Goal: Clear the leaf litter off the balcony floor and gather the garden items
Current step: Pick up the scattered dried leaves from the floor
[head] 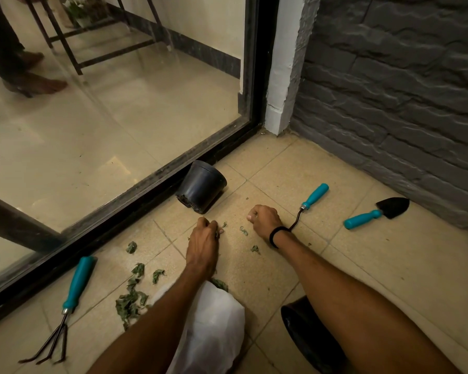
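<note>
Floor (pixel 362 265): leaves (pixel 131 300), tools (pixel 77 282), pot (pixel 201 186).

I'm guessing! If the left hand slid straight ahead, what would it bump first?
Most likely the black pot, lying on its side just beyond the left hand, though depth is hard to judge.

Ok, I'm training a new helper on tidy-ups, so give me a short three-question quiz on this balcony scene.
1. True or false: the black pot by the door track stands upright.
2. How many teal-handled tools lie on the floor?
3. The largest pile of leaves lies nearest: A) the trowel, B) the hand rake, C) the black pot.
Key: 1 false, it lies on its side. 2 three: hand rake, trowel, and a third tool by the right hand. 3 B.
</note>
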Demonstrator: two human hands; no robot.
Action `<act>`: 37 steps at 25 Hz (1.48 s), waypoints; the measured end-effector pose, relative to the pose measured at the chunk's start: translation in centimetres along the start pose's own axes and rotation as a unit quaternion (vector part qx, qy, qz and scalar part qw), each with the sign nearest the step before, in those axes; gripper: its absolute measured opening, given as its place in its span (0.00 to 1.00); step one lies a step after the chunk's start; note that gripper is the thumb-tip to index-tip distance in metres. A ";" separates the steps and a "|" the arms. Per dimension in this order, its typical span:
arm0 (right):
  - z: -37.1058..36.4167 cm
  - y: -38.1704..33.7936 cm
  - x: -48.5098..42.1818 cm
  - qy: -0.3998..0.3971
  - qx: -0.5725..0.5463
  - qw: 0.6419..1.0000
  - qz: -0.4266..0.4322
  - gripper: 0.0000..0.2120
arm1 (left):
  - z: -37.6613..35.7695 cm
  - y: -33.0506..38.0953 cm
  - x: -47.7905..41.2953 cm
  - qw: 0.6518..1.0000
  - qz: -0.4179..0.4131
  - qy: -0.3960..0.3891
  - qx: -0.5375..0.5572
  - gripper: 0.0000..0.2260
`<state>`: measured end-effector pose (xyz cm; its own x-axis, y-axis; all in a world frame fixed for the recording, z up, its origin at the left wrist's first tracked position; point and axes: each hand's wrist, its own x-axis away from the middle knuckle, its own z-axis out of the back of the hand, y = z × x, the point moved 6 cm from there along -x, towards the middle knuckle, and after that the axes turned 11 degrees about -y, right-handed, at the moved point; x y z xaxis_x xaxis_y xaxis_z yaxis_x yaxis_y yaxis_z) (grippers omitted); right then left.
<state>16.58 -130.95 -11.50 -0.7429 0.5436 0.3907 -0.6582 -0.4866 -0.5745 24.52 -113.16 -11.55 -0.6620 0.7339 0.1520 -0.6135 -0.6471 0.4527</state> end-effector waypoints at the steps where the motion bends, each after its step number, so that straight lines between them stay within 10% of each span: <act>1: 0.0 0.1 0.0 -0.010 -0.003 1.000 0.004 0.05 | -0.1 0.3 -0.1 1.000 -0.010 -0.001 0.002 0.09; 15: -2.4 -2.3 1.3 -0.080 0.156 0.979 0.102 0.08 | 0.3 -0.3 -1.2 0.981 0.021 0.023 0.190 0.03; 20: -1.4 -0.3 1.3 -0.117 -0.146 0.982 0.013 0.06 | 1.3 -0.7 -0.8 0.954 0.069 0.034 0.291 0.11; 26: 0.3 0.4 2.6 -0.118 -0.542 0.829 -0.068 0.05 | 0.5 -1.1 -0.9 0.927 0.147 0.005 0.345 0.15; 32: 0.5 1.1 3.1 -0.133 -0.502 0.851 -0.085 0.08 | 0.3 2.4 -0.7 0.962 0.052 -0.063 0.259 0.25; 37: 0.9 2.3 2.7 -0.082 -0.456 0.881 -0.096 0.12 | -2.6 4.6 0.1 0.968 -0.134 -0.203 0.062 0.13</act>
<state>12.95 -131.21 -11.15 -0.6849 0.4136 0.5999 -0.4572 0.3971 -0.7958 20.55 -116.56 -11.71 -0.2465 0.9088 0.3367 -0.6672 -0.4111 0.6211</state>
